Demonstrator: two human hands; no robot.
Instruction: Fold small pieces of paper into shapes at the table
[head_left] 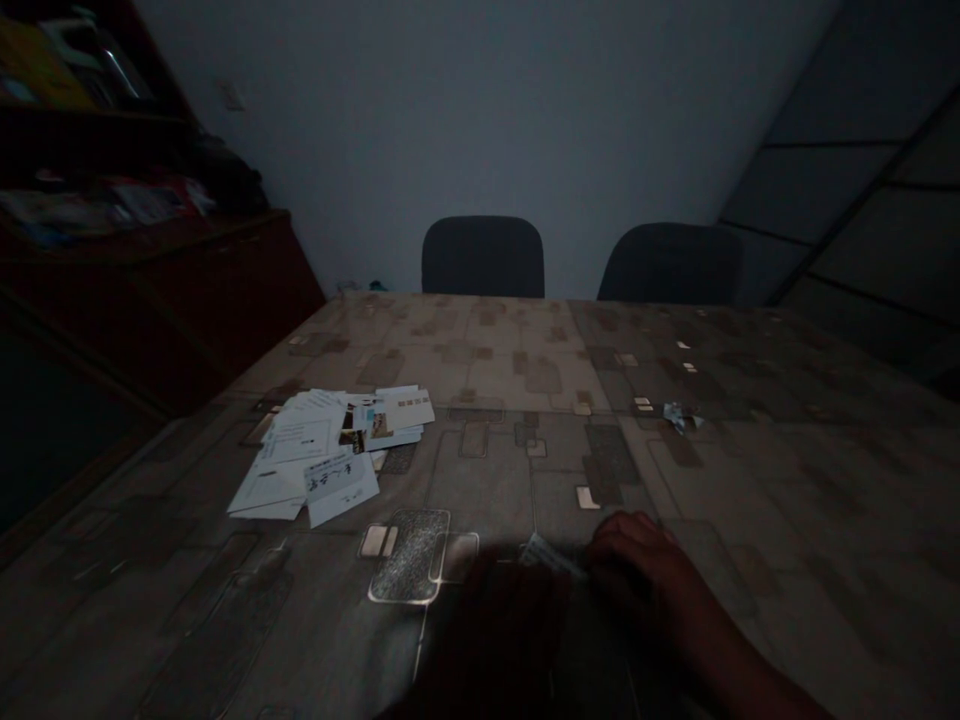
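A small printed piece of paper (pixel 551 556) is at the near middle of the table, between my two hands. My right hand (pixel 637 560) has its fingers curled and closed at the paper's right end. Deep shadow covers my left hand (pixel 510 610), which lies against the paper's lower left edge. Its fingers are too dark to make out, and it hides part of the paper.
A loose pile of printed cards and papers (pixel 307 450) lies on the left of the patterned tablecloth (pixel 495 510). A crumpled scrap (pixel 681 418) sits at the right. Behind the table stand two dark chairs (pixel 484 258) (pixel 675 265); a cluttered cabinet (pixel 217 270) is at the left.
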